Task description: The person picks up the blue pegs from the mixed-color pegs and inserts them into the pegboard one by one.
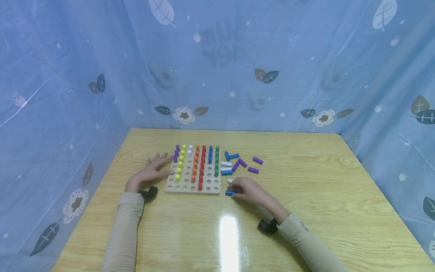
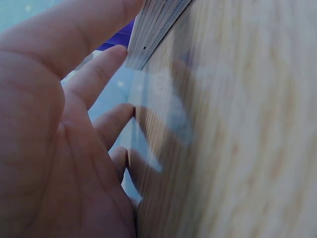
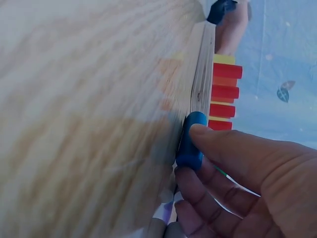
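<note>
A wooden pegboard [image 1: 192, 190] carries rows of purple, yellow, white, orange, red, blue and green pegs. My left hand [image 1: 151, 172], its fingers spread, rests at the board's left edge; in the left wrist view its thumb and index finger reach the board's side [image 2: 156, 27]. To the right of the board, my right hand [image 1: 249, 190] pinches a blue peg [image 3: 192, 141] by the table between thumb and fingers. The same blue peg [image 1: 230, 193] shows in the head view. Partly covered by the right fingers is a white peg [image 1: 230, 181].
Loose purple pegs [image 1: 253, 170], blue pegs [image 1: 234, 156] and white pegs [image 1: 225, 164] lie right of the board on the wooden table [image 1: 323, 189]. A blue patterned curtain [image 1: 234, 75] encloses the table's back and sides.
</note>
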{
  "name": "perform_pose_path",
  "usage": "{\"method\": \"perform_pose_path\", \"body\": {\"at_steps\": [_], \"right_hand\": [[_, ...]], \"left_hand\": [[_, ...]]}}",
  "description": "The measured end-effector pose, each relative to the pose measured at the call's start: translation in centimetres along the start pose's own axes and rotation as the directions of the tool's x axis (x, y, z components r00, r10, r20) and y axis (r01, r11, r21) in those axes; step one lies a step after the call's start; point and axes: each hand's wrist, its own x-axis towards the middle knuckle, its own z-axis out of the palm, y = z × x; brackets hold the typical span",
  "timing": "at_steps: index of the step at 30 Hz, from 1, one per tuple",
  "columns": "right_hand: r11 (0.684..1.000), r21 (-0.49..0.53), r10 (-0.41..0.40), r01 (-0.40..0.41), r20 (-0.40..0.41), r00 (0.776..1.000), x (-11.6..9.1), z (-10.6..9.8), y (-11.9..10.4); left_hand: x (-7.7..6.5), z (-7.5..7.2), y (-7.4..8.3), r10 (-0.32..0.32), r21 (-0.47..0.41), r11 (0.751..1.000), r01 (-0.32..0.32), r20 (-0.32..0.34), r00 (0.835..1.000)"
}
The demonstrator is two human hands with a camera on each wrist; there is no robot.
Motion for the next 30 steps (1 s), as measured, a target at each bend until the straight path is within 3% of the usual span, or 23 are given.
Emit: {"method": "perform_pose_path", "body": {"at_steps": [30], "right_hand": [[0.994, 0.112, -0.01, 0.017, -0.062, 0.998, 1.7, -0.5, -0.1]], "left_hand": [[-0.1, 0.1, 0.1, -0.011, 0.016, 1.0, 0.011, -0.004, 1.0]]}}
